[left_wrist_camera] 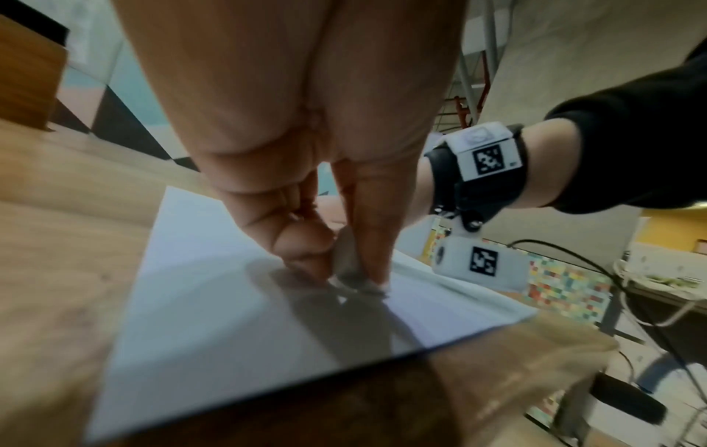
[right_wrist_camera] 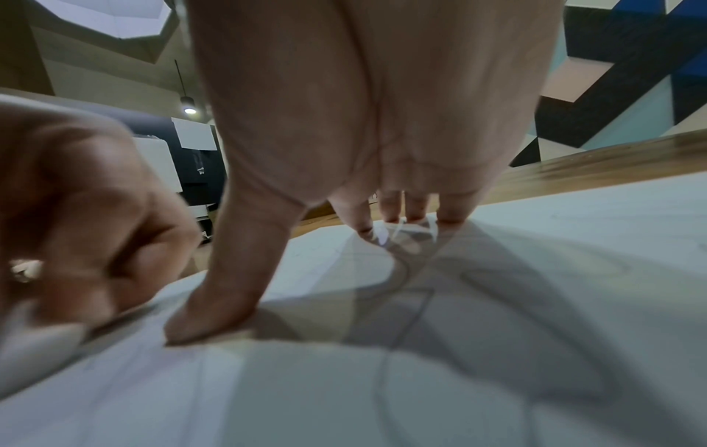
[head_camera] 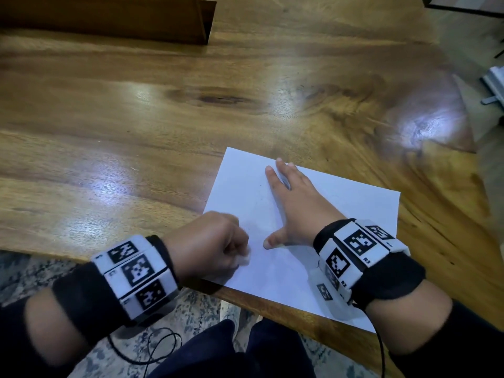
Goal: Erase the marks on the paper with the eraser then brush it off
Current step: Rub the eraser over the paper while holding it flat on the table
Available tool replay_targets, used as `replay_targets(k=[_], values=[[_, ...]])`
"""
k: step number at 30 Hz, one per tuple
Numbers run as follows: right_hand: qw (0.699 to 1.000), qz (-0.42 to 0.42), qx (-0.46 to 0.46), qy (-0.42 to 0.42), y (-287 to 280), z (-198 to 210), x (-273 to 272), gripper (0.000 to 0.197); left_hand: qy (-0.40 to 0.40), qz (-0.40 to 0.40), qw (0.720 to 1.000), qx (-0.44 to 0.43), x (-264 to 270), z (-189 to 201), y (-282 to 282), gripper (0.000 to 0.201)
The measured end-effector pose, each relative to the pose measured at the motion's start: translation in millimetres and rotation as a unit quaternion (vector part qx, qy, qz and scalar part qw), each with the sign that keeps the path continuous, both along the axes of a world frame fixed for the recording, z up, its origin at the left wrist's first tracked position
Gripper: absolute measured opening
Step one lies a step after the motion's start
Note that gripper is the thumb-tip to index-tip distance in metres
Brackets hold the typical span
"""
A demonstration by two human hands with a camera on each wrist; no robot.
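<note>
The only writing I can half read is on my wrist bands: small codes that look like "R3" and "R2" beside the black-and-white square markers on my right one, while the codes on my left band are too small to make out. There is one sheet of paper [head_camera: 275, 266], one eraser [head_camera: 244, 258] and my two hands. The paper lies flat on the wooden table [head_camera: 141, 126], its near corner reaching the table's front edge and hidden under my right wrist band. My left hand [head_camera: 210, 245] is curled, its grip pinching the small whitish eraser between thumb and fingers and pressing its tip down on the paper near the sheet's left edge; from the head view only a sliver of the eraser peeks out past my knuckles, and the left wrist view shows it greyish and blurred. My right hand [head_camera: 296, 205] lies spread and flat on the paper, fingers straight, thumb out to the side, its grip released and grasping nothing. The marks are faint: thin grey pencil lines show in the right wrist view, partly lost in my hand's shadow, and I cannot tell what they depict. My thumb and the eraser sit near each other, apart.
</note>
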State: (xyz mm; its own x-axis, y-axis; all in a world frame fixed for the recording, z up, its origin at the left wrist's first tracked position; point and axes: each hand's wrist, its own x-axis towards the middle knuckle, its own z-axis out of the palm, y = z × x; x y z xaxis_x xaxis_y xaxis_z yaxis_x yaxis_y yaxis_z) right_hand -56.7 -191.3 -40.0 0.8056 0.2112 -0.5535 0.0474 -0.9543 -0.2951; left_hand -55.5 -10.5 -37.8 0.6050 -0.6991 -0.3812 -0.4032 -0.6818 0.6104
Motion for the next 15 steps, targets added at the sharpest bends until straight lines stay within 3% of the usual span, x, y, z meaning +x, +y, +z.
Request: replay_targets(k=[2, 7, 12, 15], values=[[1.000, 0.000, 0.001, -0.001, 0, 0, 0, 0.130, 0.015, -0.007, 1.000, 0.014, 3, 3, -1, 0.012], [1.000, 0.002, -0.003, -0.005, 0, -1, 0, 0.130, -0.103, 0.082, 0.991, -0.010, 25, -2, -15, 0.008], [1.000, 0.002, 0.000, -0.009, 0, -1, 0, 0.130, 0.026, -0.035, 0.999, 0.005, -2, -1, -8, 0.007], [1.000, 0.005, -0.002, -0.009, 0, -1, 1, 0.130, -0.030, -0.014, 0.999, 0.012, 18, -1, -17, 0.010]])
